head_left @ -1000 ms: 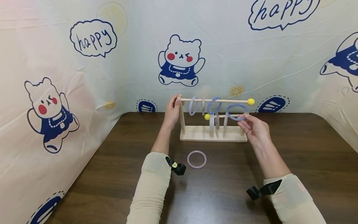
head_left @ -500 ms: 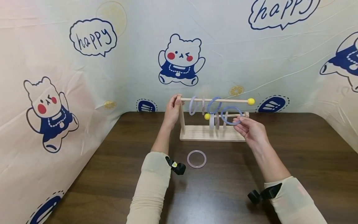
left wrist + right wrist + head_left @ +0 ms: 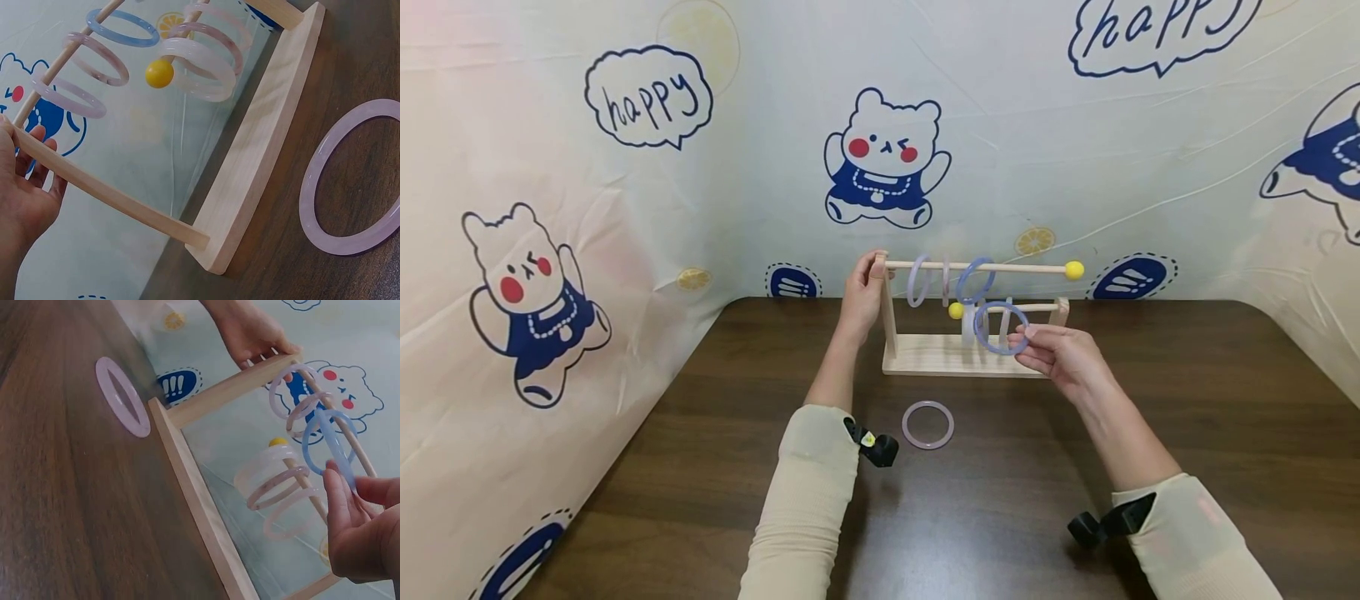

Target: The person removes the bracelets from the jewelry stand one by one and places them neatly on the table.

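Note:
My left hand point(image 3: 861, 300) grips the top of the left post of a wooden bangle stand point(image 3: 917, 357), thumb in front and fingers behind. Between thumb and fingers, my right hand point(image 3: 1067, 358) pinches a blue bangle point(image 3: 334, 447) by its right edge; in the head view it overlaps the lower rod's bangles. The upper rod carries a lavender bangle point(image 3: 72, 103), a mottled one point(image 3: 112, 69) and another blue bangle point(image 3: 122, 39). On the lower rod hang a wide white bangle point(image 3: 215, 94), a mottled one and a pale pink one.
A pale purple bangle point(image 3: 906, 425) lies flat on the dark wooden table point(image 3: 700, 467), in front of the stand. Yellow balls cap the upper rod point(image 3: 1074, 270) and lower rod point(image 3: 956, 311). A printed cloth point(image 3: 760, 183) hangs behind the table.
My right hand has carried the blue bangle leftward and slightly down, from near the stand's right post to in front of the lower rod's bangles. My left hand stays on the post.

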Tool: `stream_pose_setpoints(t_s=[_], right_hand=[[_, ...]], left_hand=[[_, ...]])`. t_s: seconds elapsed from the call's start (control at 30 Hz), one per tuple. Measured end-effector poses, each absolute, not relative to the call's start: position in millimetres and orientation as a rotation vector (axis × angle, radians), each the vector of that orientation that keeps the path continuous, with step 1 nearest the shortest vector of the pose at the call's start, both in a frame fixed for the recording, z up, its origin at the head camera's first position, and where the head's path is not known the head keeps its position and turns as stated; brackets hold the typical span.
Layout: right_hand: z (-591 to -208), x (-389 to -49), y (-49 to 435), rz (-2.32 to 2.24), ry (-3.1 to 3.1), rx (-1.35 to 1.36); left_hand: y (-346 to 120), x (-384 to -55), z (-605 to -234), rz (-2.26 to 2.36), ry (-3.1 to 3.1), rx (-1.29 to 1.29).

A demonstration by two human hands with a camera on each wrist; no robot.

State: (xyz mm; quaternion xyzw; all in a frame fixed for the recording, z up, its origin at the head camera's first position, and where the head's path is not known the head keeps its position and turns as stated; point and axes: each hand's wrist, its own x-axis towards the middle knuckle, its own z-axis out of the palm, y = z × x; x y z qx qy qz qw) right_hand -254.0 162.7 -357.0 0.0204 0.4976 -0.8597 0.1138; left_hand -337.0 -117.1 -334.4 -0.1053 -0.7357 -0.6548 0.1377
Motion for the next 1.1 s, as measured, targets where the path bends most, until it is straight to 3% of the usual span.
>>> stream_pose_setpoints(t_s=[0.43, 0.7, 1.1], right_hand=[[-369, -255, 164, -2.270, 1.591, -0.047], [-375, -256, 166, -2.133, 1.668, -0.106], [-387, -256, 162, -1.849, 1.918, -0.183]], left_hand=[[-117, -335, -332, -1.920, -2.136, -0.301], [-114, -316, -314, -1.901, -2.154, -0.302], [-117, -337, -335, -1.876, -2.134, -0.303]])
